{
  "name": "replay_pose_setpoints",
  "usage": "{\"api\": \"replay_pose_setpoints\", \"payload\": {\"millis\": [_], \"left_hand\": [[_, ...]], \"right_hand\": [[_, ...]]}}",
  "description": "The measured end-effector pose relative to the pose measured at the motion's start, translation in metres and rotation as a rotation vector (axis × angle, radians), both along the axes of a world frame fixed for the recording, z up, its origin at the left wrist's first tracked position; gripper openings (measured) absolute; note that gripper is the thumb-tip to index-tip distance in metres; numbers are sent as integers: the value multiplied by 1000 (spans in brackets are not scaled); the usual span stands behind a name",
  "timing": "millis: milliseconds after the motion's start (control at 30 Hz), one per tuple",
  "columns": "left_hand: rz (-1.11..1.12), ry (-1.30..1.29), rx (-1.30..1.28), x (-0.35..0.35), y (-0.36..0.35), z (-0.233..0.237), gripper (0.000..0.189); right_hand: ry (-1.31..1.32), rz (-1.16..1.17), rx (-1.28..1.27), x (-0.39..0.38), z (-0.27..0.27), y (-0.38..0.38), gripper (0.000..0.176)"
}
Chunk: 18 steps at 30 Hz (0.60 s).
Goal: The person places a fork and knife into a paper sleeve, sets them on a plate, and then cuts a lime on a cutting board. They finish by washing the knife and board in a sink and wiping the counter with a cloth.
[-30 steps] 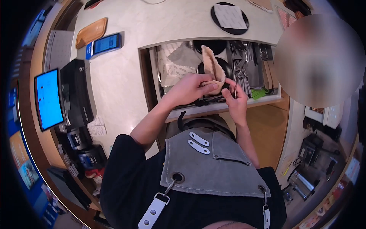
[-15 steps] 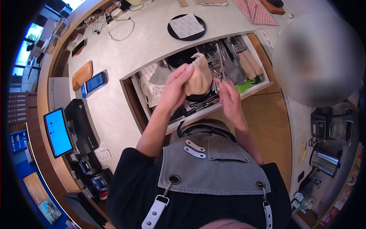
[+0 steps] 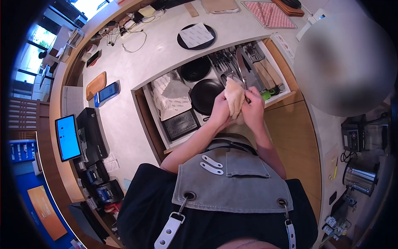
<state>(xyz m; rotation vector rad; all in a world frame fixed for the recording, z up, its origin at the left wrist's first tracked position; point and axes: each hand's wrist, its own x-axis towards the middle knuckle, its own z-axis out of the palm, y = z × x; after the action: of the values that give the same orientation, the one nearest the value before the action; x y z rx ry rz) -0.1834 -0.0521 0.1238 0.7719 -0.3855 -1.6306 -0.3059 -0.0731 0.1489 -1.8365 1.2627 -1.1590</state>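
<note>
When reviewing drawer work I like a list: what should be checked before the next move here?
1. Both hands on the crumpled beige cloth: ok. The left hand and right hand each have a grip on it.
2. What the cloth wraps: cannot tell, hidden inside the folds.
3. White drawer open beneath the hands: ok.
4. Round black plate lying flat in the drawer: ok.
5. Metal forks lying in their compartment: ok.
</note>
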Motion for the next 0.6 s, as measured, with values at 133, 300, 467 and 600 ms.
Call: {"api": "replay_pose_setpoints", "payload": {"millis": [133,300,467,600], "left_hand": [[97,57,-43,-18,2,0,25],[239,16,-72,-22,-6,8,21],[305,53,-107,-17,-17,16,21],[318,86,-65,-9,-18,24,19]], "right_hand": [[71,-7,-54,-10,1,5,15],[119,-16,-91,-13,3,7,14],[157,13,-191,-10,5,6,14],[189,36,-177,-6,9,5,14]]}}
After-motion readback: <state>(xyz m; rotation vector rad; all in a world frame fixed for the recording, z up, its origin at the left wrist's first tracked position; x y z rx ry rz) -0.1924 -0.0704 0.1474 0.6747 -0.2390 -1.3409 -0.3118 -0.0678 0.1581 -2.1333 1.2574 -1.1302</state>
